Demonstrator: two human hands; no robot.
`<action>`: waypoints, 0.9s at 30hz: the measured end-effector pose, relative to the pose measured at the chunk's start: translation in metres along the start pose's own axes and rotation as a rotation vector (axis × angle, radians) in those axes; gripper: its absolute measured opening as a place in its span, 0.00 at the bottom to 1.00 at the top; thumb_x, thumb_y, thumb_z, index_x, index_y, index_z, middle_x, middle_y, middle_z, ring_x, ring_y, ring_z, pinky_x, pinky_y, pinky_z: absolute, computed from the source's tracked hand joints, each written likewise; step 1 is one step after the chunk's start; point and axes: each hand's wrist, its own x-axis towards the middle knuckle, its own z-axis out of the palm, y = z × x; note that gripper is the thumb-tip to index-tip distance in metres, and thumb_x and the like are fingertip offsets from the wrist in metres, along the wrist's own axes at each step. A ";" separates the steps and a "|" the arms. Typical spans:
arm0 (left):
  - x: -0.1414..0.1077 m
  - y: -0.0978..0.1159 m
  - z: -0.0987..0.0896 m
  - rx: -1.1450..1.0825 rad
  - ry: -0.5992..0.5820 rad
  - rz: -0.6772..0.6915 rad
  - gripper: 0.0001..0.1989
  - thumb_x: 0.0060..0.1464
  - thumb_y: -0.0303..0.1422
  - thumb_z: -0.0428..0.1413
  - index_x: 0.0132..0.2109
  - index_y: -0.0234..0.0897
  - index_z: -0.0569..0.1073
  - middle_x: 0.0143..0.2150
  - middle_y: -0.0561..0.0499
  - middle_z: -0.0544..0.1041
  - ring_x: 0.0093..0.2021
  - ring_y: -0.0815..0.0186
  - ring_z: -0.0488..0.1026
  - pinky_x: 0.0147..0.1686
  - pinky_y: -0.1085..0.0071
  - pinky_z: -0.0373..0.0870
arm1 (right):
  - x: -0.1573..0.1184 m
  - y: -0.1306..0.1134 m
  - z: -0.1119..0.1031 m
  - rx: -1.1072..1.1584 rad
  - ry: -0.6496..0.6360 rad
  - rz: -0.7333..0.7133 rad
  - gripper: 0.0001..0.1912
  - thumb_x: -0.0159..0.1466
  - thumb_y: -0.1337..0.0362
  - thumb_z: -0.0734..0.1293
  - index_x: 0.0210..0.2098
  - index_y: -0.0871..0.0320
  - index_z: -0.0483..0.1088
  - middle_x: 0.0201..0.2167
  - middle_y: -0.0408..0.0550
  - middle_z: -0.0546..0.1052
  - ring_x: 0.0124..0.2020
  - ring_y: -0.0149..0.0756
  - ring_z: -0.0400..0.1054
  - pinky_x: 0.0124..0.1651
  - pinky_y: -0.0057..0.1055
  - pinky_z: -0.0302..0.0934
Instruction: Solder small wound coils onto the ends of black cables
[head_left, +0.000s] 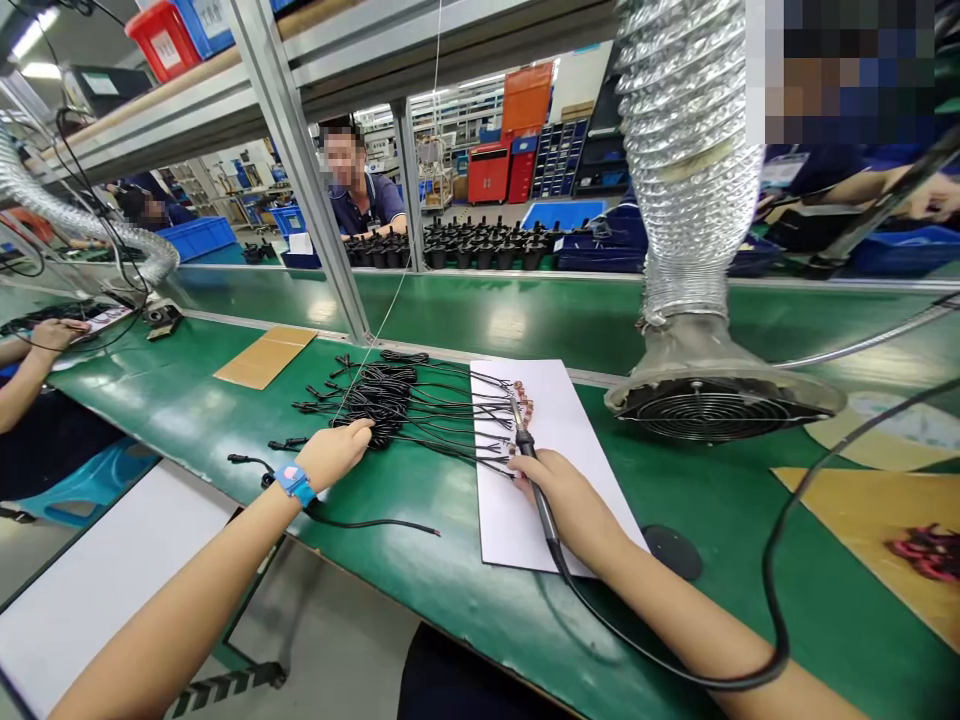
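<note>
My right hand [566, 495] is closed around a soldering iron [541, 500], its metal tip pointing up and away over a white sheet [547, 400]. Small copper-coloured pieces [525, 405] lie by the tip, next to the stripped ends of several black cables. The cables run left to a coiled black bundle [382, 395] on the green table. My left hand [337, 455], with a blue wristband [295, 482], rests at the bundle's near edge, fingers closed; what they hold, if anything, is hidden. A loose black cable [375, 523] lies nearer to me.
A fume extractor hood [720, 390] hangs at the right above the green table [420, 590]. A brown card [266, 357] lies back left; red-and-black parts [930, 550] sit on a brown sheet [832, 500] at the right. People sit across and at the left.
</note>
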 end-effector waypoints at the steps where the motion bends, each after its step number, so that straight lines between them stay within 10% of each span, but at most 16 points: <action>1: 0.001 0.001 0.002 0.000 0.017 -0.014 0.09 0.60 0.27 0.44 0.38 0.33 0.68 0.57 0.40 0.70 0.35 0.63 0.77 0.29 0.68 0.73 | 0.002 0.001 -0.001 -0.013 0.004 -0.005 0.12 0.66 0.68 0.55 0.40 0.58 0.69 0.31 0.48 0.68 0.34 0.36 0.64 0.35 0.29 0.60; 8: -0.013 0.004 -0.004 0.001 0.116 -0.069 0.04 0.59 0.29 0.50 0.34 0.35 0.66 0.55 0.42 0.71 0.36 0.64 0.77 0.29 0.71 0.70 | 0.001 0.001 -0.005 -0.094 0.043 -0.069 0.09 0.65 0.69 0.58 0.40 0.58 0.70 0.30 0.49 0.69 0.36 0.39 0.62 0.39 0.34 0.60; 14: -0.029 0.016 -0.027 -0.005 0.205 -0.142 0.12 0.60 0.38 0.47 0.31 0.36 0.64 0.31 0.48 0.75 0.25 0.65 0.74 0.21 0.72 0.63 | -0.022 -0.018 -0.041 -0.181 0.107 -0.175 0.11 0.63 0.74 0.58 0.42 0.60 0.68 0.37 0.53 0.69 0.47 0.45 0.59 0.47 0.41 0.58; 20: -0.036 0.075 -0.057 -0.540 0.440 -0.054 0.14 0.63 0.36 0.39 0.31 0.39 0.61 0.25 0.53 0.74 0.22 0.70 0.71 0.24 0.75 0.66 | -0.078 -0.027 -0.105 -0.321 0.176 -0.099 0.09 0.63 0.75 0.59 0.42 0.61 0.66 0.34 0.52 0.69 0.48 0.45 0.60 0.51 0.45 0.55; 27: 0.001 0.156 -0.043 -0.709 0.360 0.150 0.18 0.57 0.45 0.49 0.28 0.42 0.52 0.34 0.51 0.79 0.20 0.71 0.72 0.18 0.77 0.64 | -0.175 0.032 -0.172 -0.622 0.265 0.263 0.04 0.64 0.69 0.62 0.38 0.58 0.67 0.36 0.51 0.73 0.44 0.41 0.64 0.46 0.38 0.59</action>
